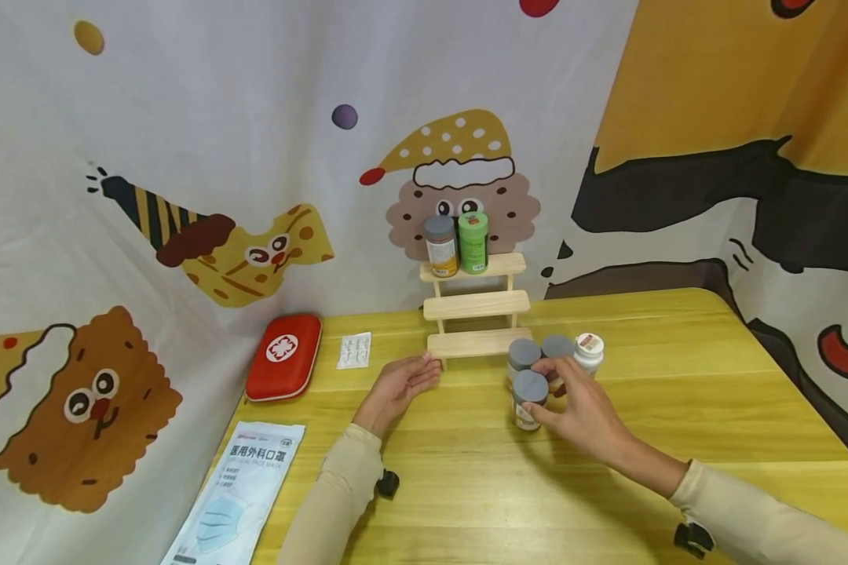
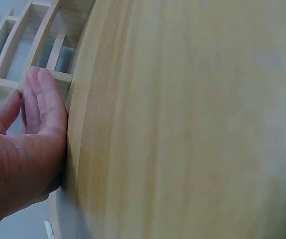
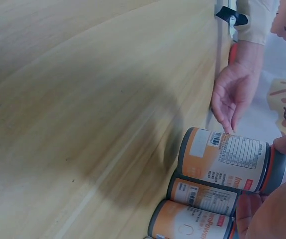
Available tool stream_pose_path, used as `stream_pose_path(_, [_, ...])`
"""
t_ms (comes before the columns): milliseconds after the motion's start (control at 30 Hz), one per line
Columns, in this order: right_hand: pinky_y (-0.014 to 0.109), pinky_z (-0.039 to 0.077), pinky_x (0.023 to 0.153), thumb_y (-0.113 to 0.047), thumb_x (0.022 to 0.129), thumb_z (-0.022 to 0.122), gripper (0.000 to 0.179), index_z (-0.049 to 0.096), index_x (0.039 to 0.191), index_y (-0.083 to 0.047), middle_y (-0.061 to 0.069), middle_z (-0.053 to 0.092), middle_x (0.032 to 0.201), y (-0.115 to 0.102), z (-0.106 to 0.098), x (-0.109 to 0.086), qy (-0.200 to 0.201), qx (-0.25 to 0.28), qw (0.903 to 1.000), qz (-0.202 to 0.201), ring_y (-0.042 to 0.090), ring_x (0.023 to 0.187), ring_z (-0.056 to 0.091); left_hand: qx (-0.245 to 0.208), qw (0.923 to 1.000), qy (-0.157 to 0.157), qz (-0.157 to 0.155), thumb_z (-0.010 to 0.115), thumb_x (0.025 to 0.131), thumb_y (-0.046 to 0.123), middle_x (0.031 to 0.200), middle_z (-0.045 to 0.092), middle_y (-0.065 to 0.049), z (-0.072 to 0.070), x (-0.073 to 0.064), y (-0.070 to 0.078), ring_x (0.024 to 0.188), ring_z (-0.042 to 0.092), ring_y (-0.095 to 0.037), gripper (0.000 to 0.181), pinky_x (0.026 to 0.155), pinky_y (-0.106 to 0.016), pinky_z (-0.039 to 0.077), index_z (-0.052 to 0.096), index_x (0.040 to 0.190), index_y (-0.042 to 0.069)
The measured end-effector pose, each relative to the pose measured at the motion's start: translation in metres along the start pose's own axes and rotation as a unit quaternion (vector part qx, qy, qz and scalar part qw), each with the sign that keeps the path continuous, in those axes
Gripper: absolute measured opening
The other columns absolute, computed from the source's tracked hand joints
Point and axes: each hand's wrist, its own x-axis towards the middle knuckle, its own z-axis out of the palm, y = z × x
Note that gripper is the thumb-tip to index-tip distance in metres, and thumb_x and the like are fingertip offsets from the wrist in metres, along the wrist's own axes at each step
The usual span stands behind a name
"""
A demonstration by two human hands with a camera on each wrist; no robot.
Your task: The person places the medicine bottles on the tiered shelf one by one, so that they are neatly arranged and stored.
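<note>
My right hand [image 1: 590, 404] pinches the front grey-lidded supplement jar [image 1: 528, 390] by its lid, thumb on one side and fingers on the other. Its orange and white label [image 3: 222, 159] faces the right wrist camera. Two similar jars stand close behind, one with its grey lid [image 1: 524, 352] beside the rack and another [image 1: 558, 346] partly behind my fingers. To their right is a white bottle [image 1: 590, 353]. With fingers nearly straight, my left hand [image 1: 400, 386] touches the left end of the lowest step of a three-step wooden rack [image 1: 477, 304].
On the rack's top step stand a grey-lidded jar [image 1: 441, 247] and a green bottle [image 1: 473, 243]. A red first-aid case [image 1: 283, 358], a small white blister sheet [image 1: 354, 351] and a face mask packet [image 1: 236, 494] lie at the table's left. A printed curtain [image 1: 254, 118] hangs behind.
</note>
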Motion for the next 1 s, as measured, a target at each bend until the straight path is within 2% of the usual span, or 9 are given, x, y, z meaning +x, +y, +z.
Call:
stream_pose_path(200, [0.031,0.063,0.080,-0.013,0.081,0.092,0.054,0.063,0.126,-0.010,0.003,0.067,0.116,-0.006,-0.007,0.000,0.008,0.010,0.9999,-0.006,0.015,0.099,0.063,-0.004,1.0000,-0.001,-0.002,0.060,0.109,0.016,0.110,0.081,-0.008,0.000,0.001,0.001,0.109,0.077,-0.022,0.040,0.102,-0.036,0.064,0.058,0.140,-0.009])
stream_pose_path(400, [0.022,0.061,0.073,-0.007,0.076,0.092,0.058,0.063,0.126,-0.010,0.002,0.068,0.113,-0.011,-0.013,0.004,0.038,0.012,0.9978,-0.054,0.011,0.094,0.062,-0.004,1.0000,-0.004,0.000,0.060,0.109,0.016,0.112,0.080,-0.011,0.000,0.000,0.001,0.106,0.077,-0.020,0.041,0.101,-0.035,0.065,0.057,0.141,-0.011])
stream_pose_path(633, [0.016,0.055,0.069,-0.008,0.075,0.091,0.059,0.064,0.127,-0.010,-0.002,0.067,0.112,-0.018,-0.022,0.006,0.060,0.009,0.9933,-0.099,0.007,0.089,0.058,0.003,1.0000,-0.003,0.002,0.058,0.110,0.016,0.115,0.079,-0.012,0.001,-0.003,0.000,0.105,0.077,-0.019,0.040,0.102,-0.035,0.064,0.057,0.141,-0.011])
stream_pose_path(833, [0.012,0.054,0.074,-0.008,0.073,0.091,0.061,0.064,0.128,-0.008,0.000,0.067,0.113,-0.025,-0.034,0.014,0.071,0.007,0.9897,-0.124,0.004,0.094,0.057,0.004,1.0000,-0.001,0.002,0.059,0.110,0.016,0.120,0.078,-0.015,0.000,-0.003,0.000,0.108,0.077,-0.021,0.041,0.105,-0.038,0.063,0.057,0.141,-0.010])
stream_pose_path(1000, [0.011,0.053,0.075,-0.007,0.075,0.089,0.059,0.066,0.129,-0.010,0.000,0.067,0.112,-0.030,-0.044,0.023,0.085,0.021,0.9880,-0.127,0.007,0.091,0.060,0.002,1.0000,-0.001,0.001,0.059,0.110,0.016,0.117,0.079,-0.013,0.000,-0.003,0.000,0.107,0.077,-0.020,0.041,0.105,-0.038,0.063,0.057,0.141,-0.010])
